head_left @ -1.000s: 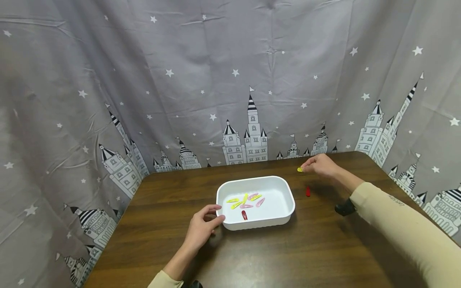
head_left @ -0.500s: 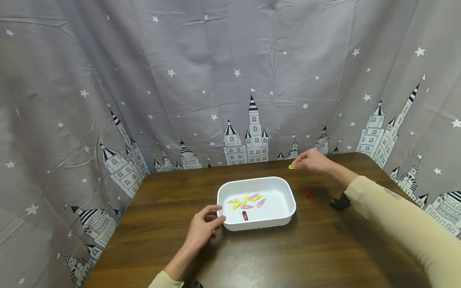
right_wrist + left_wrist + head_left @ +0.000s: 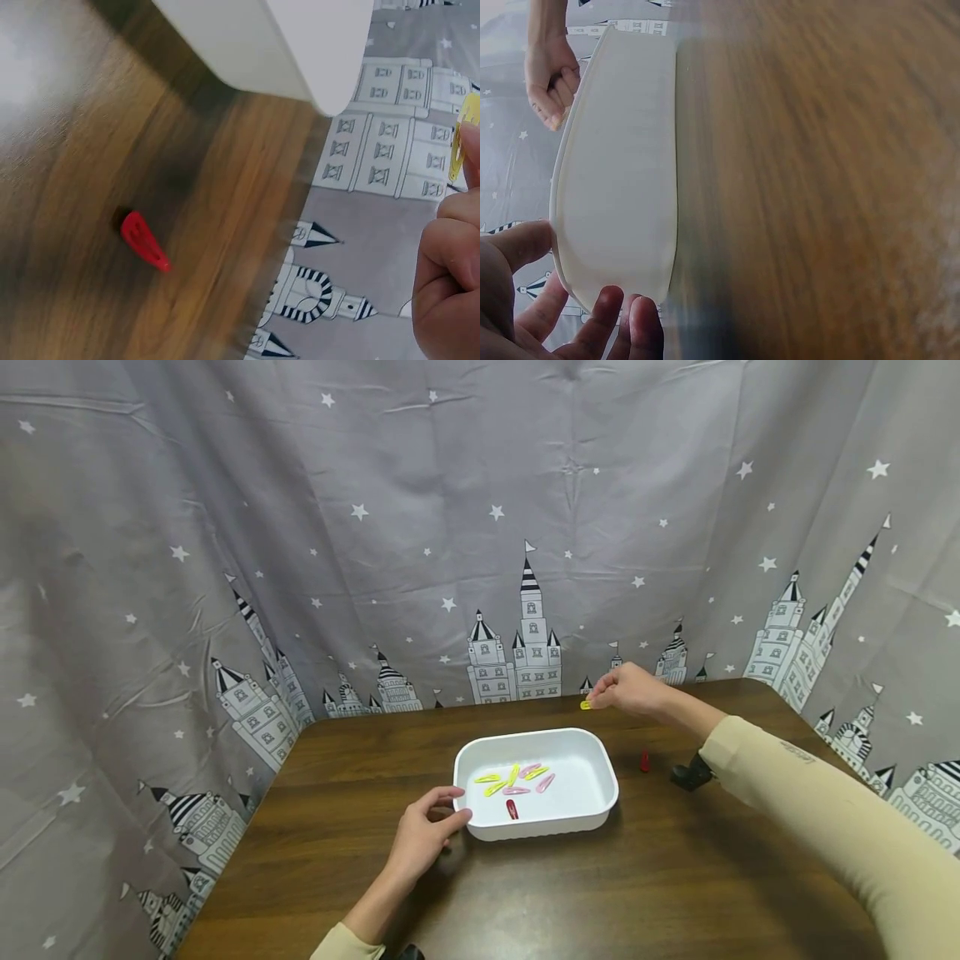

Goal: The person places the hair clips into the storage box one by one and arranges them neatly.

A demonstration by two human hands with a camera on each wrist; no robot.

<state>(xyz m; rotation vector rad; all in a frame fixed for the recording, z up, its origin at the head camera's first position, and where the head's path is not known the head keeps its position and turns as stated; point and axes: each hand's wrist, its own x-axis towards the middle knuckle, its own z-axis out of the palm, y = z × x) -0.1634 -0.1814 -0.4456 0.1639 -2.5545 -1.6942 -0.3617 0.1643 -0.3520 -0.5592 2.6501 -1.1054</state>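
Observation:
My right hand (image 3: 630,689) pinches a yellow snap hair clip (image 3: 586,705) between thumb and fingertips, raised beyond the back right part of the white tray (image 3: 536,831). The same yellow clip shows at the right edge of the right wrist view, above the curled fingers. With thumb and fingers, my left hand (image 3: 422,831) holds the tray's front left corner. Inside the tray lie several yellow clips (image 3: 487,778), several pink clips (image 3: 517,791) and a dark red clip (image 3: 512,810). A red hair clip (image 3: 145,241) rests on the table, right of the tray.
The brown wooden table (image 3: 337,793) carries the tray near its middle. Behind the table's back edge hangs a grey curtain (image 3: 420,568) printed with castles and stars.
My right hand has moved left and slightly up with the yellow hair clip, from the table's back right toward the tray. My left hand stays at the tray's corner.

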